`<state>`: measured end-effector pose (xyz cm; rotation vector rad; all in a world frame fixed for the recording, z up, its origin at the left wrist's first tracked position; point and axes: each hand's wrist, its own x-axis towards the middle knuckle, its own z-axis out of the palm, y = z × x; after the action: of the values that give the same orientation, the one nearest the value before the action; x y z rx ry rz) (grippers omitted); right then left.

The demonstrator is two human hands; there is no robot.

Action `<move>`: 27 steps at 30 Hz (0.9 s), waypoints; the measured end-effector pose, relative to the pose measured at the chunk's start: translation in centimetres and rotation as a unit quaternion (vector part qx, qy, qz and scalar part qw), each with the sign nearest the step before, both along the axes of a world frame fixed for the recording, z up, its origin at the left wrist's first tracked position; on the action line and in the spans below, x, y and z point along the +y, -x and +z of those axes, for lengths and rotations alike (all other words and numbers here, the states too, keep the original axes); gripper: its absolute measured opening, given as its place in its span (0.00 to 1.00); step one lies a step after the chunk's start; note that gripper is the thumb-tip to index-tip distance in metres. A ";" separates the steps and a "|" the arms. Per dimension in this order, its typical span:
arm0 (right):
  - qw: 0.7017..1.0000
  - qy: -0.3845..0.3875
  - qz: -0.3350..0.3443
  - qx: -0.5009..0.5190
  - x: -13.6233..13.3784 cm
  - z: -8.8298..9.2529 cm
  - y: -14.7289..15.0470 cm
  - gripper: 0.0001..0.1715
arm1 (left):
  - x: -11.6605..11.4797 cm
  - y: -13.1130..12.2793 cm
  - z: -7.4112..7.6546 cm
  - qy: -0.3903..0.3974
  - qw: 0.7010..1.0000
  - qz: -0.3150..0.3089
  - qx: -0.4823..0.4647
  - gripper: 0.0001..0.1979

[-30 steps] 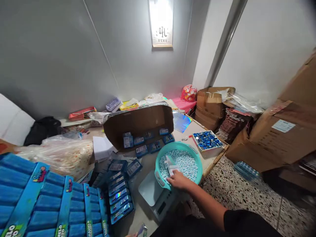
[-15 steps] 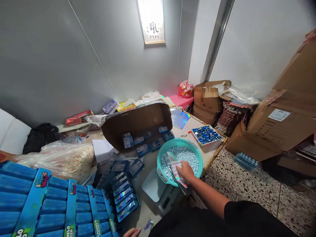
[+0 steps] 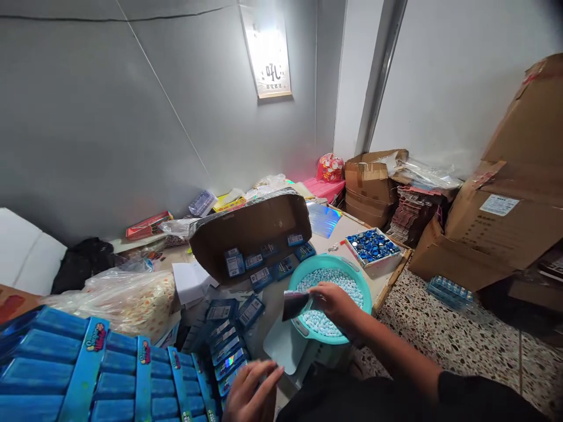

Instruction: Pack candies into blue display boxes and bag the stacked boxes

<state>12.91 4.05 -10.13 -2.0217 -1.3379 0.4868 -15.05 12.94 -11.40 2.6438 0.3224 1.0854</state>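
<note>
My right hand (image 3: 331,300) grips a folded shiny card (image 3: 294,305) and holds it over the left side of a turquoise basin (image 3: 368,293). Small pale blue pellets (image 3: 323,324) fill much of the basin. Whether any pellets lie in the card's fold is hidden. Low in the view, my left hand (image 3: 250,391) is raised with fingers apart, slightly blurred, and nothing shows in it. Beside it stands a row of blue packs (image 3: 225,346). Between my hands sits a pale scale (image 3: 284,346), partly covered by the basin.
A tipped carton (image 3: 246,225) holds several blue boxes. Blue caps fill a white box (image 3: 382,262) at the table's right edge. Large blue display trays (image 3: 57,357) stand at left, near a plastic bag (image 3: 132,299). Cardboard boxes (image 3: 492,228) stand on the right.
My right hand has lifted the card from the pellets and turned it leftward toward the scale. My left hand has risen further into view. The whole view has shifted slightly.
</note>
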 end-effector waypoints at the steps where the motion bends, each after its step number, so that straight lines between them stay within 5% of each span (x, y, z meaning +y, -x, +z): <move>1: 0.999 -0.010 0.047 -0.022 -0.1 1.3 0.5 0.23 | 0.5 -1.4 2.1 -0.050 0.998 -0.004 0.024 0.19; 4: 0.983 -0.040 0.159 -0.085 -0.4 5.2 2.3 0.22 | 1.6 -4.5 7.1 -0.104 0.988 0.064 0.093 0.21; 8: 0.969 -0.076 0.213 -0.102 -0.5 9.0 4.3 0.16 | 2.3 -5.4 9.8 -0.103 0.987 0.006 0.126 0.12; 13: 0.982 -0.074 0.174 -0.015 0.0 10.8 5.2 0.16 | 2.5 -4.5 9.9 -0.142 0.989 0.019 0.028 0.15; 27: 0.981 -0.073 0.161 0.081 0.4 10.1 4.4 0.11 | 1.5 -5.7 8.3 -0.158 0.985 0.015 -0.063 0.10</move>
<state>8.51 4.45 -0.07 -1.6182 -1.5568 0.6618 -9.36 14.43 -3.13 2.8298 0.1752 1.4103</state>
